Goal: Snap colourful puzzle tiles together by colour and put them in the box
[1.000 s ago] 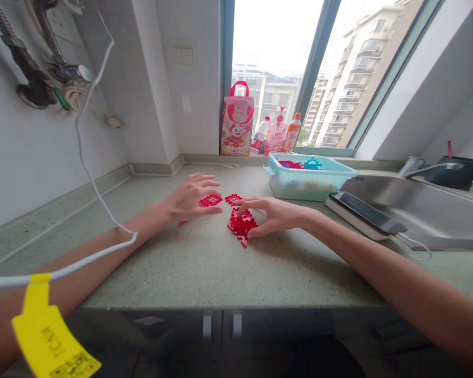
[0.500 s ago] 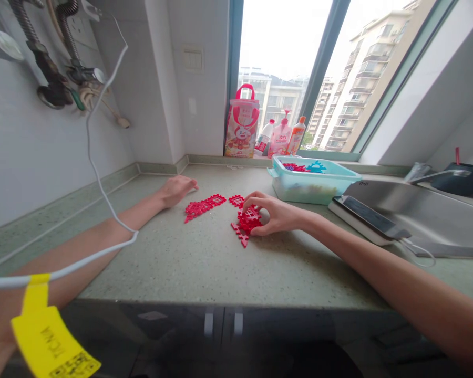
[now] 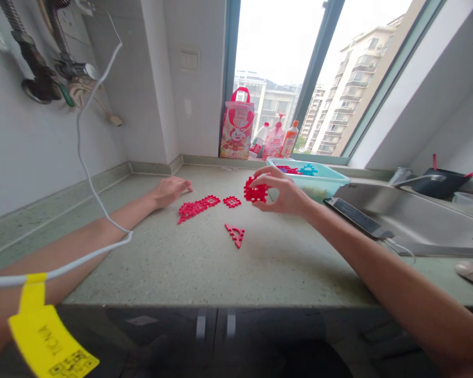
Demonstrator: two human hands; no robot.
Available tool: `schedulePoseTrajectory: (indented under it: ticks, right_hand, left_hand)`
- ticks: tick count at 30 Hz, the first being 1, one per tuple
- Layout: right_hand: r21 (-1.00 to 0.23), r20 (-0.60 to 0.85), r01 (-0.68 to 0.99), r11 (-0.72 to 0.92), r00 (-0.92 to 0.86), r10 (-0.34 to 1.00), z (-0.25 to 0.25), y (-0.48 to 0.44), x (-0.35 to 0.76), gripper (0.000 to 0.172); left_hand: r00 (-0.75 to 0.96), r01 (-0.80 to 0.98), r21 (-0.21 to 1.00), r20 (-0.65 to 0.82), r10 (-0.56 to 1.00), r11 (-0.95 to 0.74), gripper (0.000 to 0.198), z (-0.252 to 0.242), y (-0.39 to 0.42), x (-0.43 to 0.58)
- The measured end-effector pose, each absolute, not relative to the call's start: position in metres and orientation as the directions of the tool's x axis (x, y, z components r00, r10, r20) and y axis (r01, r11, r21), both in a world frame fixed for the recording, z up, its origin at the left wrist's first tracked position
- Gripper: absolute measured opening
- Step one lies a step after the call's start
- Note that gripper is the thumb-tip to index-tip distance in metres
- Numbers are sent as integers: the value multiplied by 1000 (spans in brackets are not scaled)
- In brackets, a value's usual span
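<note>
1. A yellow tag [image 3: 49, 336] hangs from a white cable [image 3: 82, 157] at the near left edge.
2. On the speckled surface [image 3: 205, 268], a red triangular piece [image 3: 235, 234] lies alone, the nearest of the red parts.
3. Farther in, a red strip [image 3: 197, 206] of joined pieces lies flat, with a small red square [image 3: 232, 201] just beside its right end but apart from it.
4. The left hand [image 3: 169, 190] rests palm-down on the surface just beyond the strip, fingers laid loosely together, holding nothing.
5. The right hand [image 3: 286, 191] holds a red cluster [image 3: 256, 191] clear above the surface, fingers pinching it from above and thumb from below.
6. Behind it stands a teal tub [image 3: 323, 181] with coloured pieces inside; a phone [image 3: 357, 216] lies to the tub's right, at the edge of the sink [image 3: 418, 220].
7. A red bag [image 3: 237, 126] and bottles [image 3: 276, 140] stand by the window.
</note>
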State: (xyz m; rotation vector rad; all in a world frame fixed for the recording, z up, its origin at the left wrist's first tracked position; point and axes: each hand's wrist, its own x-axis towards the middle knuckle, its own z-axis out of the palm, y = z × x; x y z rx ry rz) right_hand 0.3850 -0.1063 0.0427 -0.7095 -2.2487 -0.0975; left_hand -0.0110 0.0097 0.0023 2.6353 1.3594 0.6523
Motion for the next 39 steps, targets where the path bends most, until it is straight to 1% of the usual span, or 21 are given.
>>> schedulePoseTrajectory:
  ticks: [2, 3, 4, 6, 9, 11, 13, 15, 17, 20, 22, 24, 25, 26, 27, 29, 31, 32, 33, 35, 39]
  right_hand:
    - [-79, 817, 649, 756, -392, 422, 59, -97, 412, 34]
    - [-74, 870, 723, 687, -289, 398, 65, -93, 428, 33]
    - [-90, 907, 784, 614, -190, 376, 70, -88, 444, 33]
    - [-133, 942, 862, 490, -44, 334, 74, -79, 474, 34]
    - [-219, 941, 926, 308, 117, 317, 73, -73, 508, 40]
    - [-277, 905, 945, 175, 195, 377, 71, -71, 524, 44]
    - [-314, 839, 947, 58, 249, 484, 70, -69, 534, 46]
    - [-319, 792, 948, -2, 268, 548, 70, -68, 537, 47]
    - [-284, 819, 959, 19, 232, 525, 70, -67, 531, 48]
    - [-148, 902, 975, 165, 64, 427, 67, -70, 499, 40]
    - [-38, 906, 943, 331, -107, 409, 57, -76, 466, 34]
    - [40, 839, 839, 542, -323, 438, 40, -82, 429, 32]
    - [46, 778, 768, 639, -429, 459, 29, -84, 411, 35]
    - [24, 705, 704, 709, -515, 488, 17, -84, 395, 41]
    - [-19, 646, 660, 751, -565, 514, 6, -83, 382, 49]
    - [-127, 508, 626, 769, -625, 593, -11, -76, 366, 67]
    - [-219, 377, 646, 731, -635, 674, -21, -67, 361, 66]
    - [-254, 324, 659, 708, -632, 704, -24, -63, 362, 61]
    - [-283, 293, 664, 692, -627, 722, -24, -60, 364, 55]
    - [-320, 286, 646, 693, -631, 721, -24, -59, 369, 46]
    - [-347, 360, 564, 749, -657, 662, -21, -62, 369, 33]
  left_hand:
    - [514, 751, 280, 319, 796, -598, 94, 2, 10, -11]
    - [516, 753, 275, 317, 795, -598, 95, 1, 11, -11]
    - [518, 755, 269, 313, 796, -598, 96, 1, 11, -11]
    - [518, 765, 258, 298, 802, -590, 98, 0, 13, -11]
    - [511, 777, 259, 274, 815, -574, 98, -1, 14, -11]
    - [509, 780, 263, 263, 820, -568, 98, -1, 14, -12]
    - [511, 778, 265, 260, 819, -569, 96, -1, 15, -13]
    - [518, 770, 267, 269, 812, -580, 92, -3, 17, -13]
    - [536, 754, 258, 290, 793, -604, 87, -5, 19, -13]
    - [547, 748, 207, 347, 762, -631, 74, -6, 19, -10]
    - [503, 783, 181, 377, 778, -594, 62, -3, 14, -8]
    - [441, 833, 171, 371, 817, -527, 53, 6, 8, -5]
    - [423, 852, 165, 344, 838, -497, 50, 12, 3, -4]
    - [416, 866, 162, 294, 861, -473, 51, 18, -1, -4]
    - [413, 877, 168, 213, 885, -450, 55, 25, -5, -4]
    - [407, 892, 222, -12, 914, -394, 60, 36, -14, -5]
    - [402, 897, 285, -205, 892, -339, 60, 43, -21, -5]
    - [405, 896, 304, -254, 879, -325, 59, 45, -23, -5]
    - [412, 892, 313, -270, 870, -326, 58, 45, -25, -5]
    - [439, 880, 310, -245, 864, -359, 59, 42, -28, -1]
    - [516, 830, 311, -112, 849, -464, 59, 33, -30, 12]
